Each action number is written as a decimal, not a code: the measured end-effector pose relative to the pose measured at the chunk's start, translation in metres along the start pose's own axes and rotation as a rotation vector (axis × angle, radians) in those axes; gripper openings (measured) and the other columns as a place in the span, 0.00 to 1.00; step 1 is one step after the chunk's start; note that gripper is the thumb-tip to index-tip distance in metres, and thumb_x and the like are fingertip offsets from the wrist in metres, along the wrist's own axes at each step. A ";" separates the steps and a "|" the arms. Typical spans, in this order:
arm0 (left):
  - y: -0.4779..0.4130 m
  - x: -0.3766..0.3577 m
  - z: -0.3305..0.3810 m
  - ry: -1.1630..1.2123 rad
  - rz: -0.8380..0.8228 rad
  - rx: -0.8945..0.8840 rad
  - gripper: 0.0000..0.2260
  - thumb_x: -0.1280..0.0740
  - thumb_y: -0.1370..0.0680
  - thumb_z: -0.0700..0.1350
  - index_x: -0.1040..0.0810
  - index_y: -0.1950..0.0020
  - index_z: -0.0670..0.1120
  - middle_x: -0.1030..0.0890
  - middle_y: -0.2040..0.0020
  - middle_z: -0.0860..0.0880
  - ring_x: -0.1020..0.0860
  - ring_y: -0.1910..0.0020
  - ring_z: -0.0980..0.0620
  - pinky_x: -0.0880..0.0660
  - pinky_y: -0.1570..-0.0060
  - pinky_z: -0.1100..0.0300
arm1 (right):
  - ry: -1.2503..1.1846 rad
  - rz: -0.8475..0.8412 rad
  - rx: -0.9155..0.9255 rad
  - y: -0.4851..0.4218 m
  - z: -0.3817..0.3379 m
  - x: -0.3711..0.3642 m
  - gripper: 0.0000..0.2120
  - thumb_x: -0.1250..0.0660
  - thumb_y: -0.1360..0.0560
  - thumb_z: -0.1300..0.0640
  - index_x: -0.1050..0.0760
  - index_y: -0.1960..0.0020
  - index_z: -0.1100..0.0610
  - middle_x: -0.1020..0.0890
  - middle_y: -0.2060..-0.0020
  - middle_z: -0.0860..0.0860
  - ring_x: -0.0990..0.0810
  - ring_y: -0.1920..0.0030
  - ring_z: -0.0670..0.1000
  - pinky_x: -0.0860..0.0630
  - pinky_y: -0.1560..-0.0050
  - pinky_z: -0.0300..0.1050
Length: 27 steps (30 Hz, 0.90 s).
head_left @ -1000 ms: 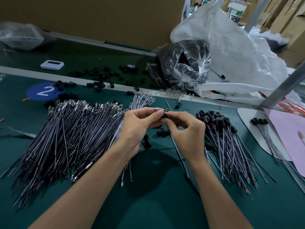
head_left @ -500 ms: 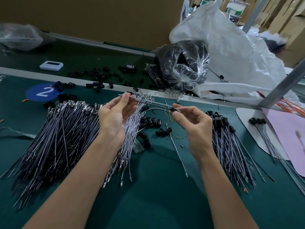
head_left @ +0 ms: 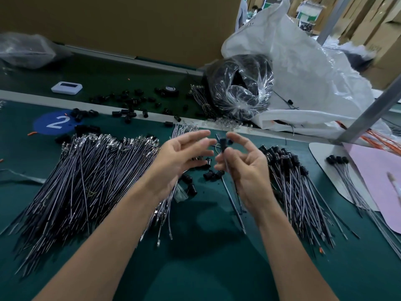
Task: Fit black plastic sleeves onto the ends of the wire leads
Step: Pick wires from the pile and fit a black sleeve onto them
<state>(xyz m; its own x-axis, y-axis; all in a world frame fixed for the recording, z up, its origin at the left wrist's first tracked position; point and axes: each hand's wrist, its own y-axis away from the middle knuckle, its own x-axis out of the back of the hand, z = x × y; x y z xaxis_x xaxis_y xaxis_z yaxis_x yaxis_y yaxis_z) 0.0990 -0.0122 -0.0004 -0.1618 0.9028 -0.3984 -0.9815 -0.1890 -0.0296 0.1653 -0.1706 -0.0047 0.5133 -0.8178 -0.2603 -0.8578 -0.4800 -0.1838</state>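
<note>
Wire lead (head_left: 227, 168) | sleeve (head_left: 223, 144) end blurred | right hand (head_left: 249, 172) pinches it | left hand (head_left: 184, 155) fingers loose, empty

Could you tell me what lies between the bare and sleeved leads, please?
Head view: loose sleeves on the mat, under the left hand and the right hand gripping a lead.
</note>
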 end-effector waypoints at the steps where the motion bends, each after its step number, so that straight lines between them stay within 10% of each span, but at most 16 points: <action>1: 0.000 -0.003 -0.003 -0.021 0.009 -0.001 0.19 0.26 0.32 0.47 0.18 0.42 0.44 0.15 0.46 0.44 0.17 0.48 0.47 0.20 0.46 0.55 | 0.071 -0.011 0.022 0.001 0.003 -0.003 0.17 0.30 0.29 0.58 0.27 0.41 0.58 0.15 0.64 0.55 0.17 0.66 0.51 0.18 0.59 0.44; 27: 0.004 -0.014 -0.008 0.064 0.160 -0.233 0.09 0.24 0.35 0.46 0.13 0.56 0.48 0.14 0.52 0.47 0.17 0.51 0.52 0.21 0.48 0.59 | 0.329 0.023 0.117 0.008 0.013 -0.017 0.04 0.32 0.24 0.66 0.19 0.55 0.65 0.16 0.67 0.58 0.16 0.68 0.56 0.19 0.63 0.42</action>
<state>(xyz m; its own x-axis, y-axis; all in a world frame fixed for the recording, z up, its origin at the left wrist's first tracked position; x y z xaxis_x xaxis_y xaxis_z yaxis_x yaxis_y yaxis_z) 0.0980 -0.0283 -0.0023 -0.2983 0.8296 -0.4721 -0.8930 -0.4172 -0.1689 0.1499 -0.1562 -0.0139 0.4417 -0.8958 0.0500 -0.8507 -0.4359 -0.2938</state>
